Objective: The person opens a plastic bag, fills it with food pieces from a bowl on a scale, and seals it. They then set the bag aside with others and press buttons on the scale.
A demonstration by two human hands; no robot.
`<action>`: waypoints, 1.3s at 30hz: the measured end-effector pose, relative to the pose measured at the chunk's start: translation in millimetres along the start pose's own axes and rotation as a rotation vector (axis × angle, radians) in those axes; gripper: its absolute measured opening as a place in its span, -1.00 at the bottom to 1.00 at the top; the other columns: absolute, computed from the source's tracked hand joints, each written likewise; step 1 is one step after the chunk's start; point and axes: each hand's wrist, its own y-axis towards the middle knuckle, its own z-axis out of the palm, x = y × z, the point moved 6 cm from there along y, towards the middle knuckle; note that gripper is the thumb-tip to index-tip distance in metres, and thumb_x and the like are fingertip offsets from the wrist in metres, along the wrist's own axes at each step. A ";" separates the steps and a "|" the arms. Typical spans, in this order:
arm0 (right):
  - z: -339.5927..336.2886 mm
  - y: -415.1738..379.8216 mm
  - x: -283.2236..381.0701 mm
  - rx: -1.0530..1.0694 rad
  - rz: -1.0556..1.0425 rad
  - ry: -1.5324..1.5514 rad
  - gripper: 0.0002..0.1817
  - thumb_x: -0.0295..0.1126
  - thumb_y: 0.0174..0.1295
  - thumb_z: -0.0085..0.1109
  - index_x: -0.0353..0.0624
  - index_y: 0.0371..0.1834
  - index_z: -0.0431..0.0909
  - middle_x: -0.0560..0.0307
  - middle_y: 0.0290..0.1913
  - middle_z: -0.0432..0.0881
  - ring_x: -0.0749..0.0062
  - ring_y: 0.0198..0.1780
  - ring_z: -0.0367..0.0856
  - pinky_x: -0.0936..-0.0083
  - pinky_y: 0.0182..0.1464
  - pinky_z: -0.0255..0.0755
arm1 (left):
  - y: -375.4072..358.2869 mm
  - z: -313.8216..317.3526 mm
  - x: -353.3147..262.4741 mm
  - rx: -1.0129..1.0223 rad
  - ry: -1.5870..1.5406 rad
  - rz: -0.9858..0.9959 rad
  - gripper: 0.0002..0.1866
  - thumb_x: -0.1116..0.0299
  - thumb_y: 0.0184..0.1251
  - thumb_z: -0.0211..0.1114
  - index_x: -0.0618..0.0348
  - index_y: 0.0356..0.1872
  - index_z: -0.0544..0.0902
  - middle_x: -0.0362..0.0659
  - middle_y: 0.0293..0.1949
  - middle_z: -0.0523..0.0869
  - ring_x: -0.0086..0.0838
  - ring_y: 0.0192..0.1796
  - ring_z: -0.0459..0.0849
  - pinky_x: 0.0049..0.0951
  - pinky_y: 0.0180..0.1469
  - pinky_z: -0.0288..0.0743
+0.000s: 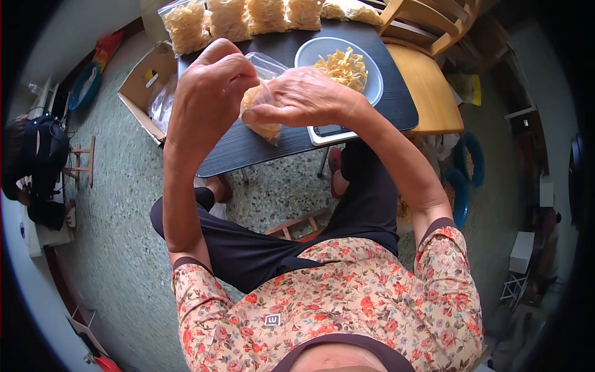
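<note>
While both hands meet above the near edge of the black table [248,149], I see the left hand [207,93] curled, fingers pinching the top of a clear plastic bag [263,102] filled with pale yellow chips. The right hand [304,96] pinches the same bag from the right, its fingers pressed together. The bag hangs between them, just left of a grey bowl [372,87] of loose chips sitting on a scale [328,133]. Filled bags [229,22] line the table's far edge. A cardboard box [139,93] lies on the floor, left.
</note>
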 end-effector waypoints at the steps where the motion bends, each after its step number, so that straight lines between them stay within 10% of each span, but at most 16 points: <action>1: 1.7 0.7 -2.4 0.048 0.057 -0.011 -0.28 0.36 0.40 -0.04 -0.11 -0.09 0.78 -0.16 -0.26 0.74 -0.06 -0.16 0.71 0.09 -0.06 0.51 | -0.2 0.5 1.6 0.020 0.026 -0.005 -0.93 0.59 0.20 0.44 0.31 -0.31 0.72 -0.14 -0.30 0.64 -0.40 -0.32 0.69 -0.41 -0.26 0.57; 6: -26.4 -23.8 -11.5 -0.481 -0.346 0.215 -0.42 0.17 0.38 0.31 -0.18 0.02 0.79 -0.02 -0.25 0.80 0.31 -0.20 0.77 0.40 -0.16 0.60 | 1.5 1.2 2.0 0.020 0.040 0.001 -0.91 0.57 0.22 0.46 0.32 -0.29 0.73 -0.13 -0.27 0.65 -0.41 -0.29 0.71 -0.42 -0.22 0.61; 10: -57.0 -60.0 -68.6 -0.664 -0.099 0.460 -0.76 -0.26 0.37 0.43 -0.11 0.01 0.82 0.21 -0.12 0.85 0.67 -0.24 0.73 0.61 -0.20 0.62 | -0.1 6.9 3.5 0.026 0.049 -0.017 -0.91 0.56 0.25 0.48 0.32 -0.26 0.74 -0.13 -0.24 0.67 -0.44 -0.24 0.75 -0.45 -0.15 0.69; 15: -43.3 -90.7 -110.0 -0.503 0.162 -0.249 -0.79 -0.38 0.27 0.40 0.02 -0.04 0.77 0.11 -0.13 0.79 0.16 -0.06 0.77 0.24 0.06 0.63 | 0.5 9.9 0.3 -0.016 0.023 -0.048 -0.91 0.57 0.27 0.48 0.33 -0.24 0.76 -0.15 -0.23 0.68 -0.47 -0.24 0.78 -0.48 -0.15 0.71; 28: -23.4 -86.9 -119.9 -0.396 0.193 -0.424 -0.73 -0.46 0.23 0.37 0.06 -0.01 0.74 0.13 -0.02 0.76 0.15 -0.11 0.76 0.29 0.02 0.65 | -0.3 15.0 1.6 -0.019 0.049 -0.053 -0.91 0.57 0.26 0.49 0.32 -0.25 0.76 -0.17 -0.25 0.69 -0.48 -0.25 0.78 -0.50 -0.15 0.70; 39: -43.1 -115.8 -141.3 -0.698 0.254 0.587 -0.73 -0.30 0.36 0.44 -0.24 -0.02 0.76 0.16 -0.33 0.77 0.61 -0.39 0.67 0.60 -0.27 0.60 | 0.5 17.4 1.7 0.011 -0.025 -0.055 -0.89 0.59 0.26 0.47 0.32 -0.22 0.75 -0.15 -0.21 0.70 -0.44 -0.23 0.77 -0.46 -0.15 0.69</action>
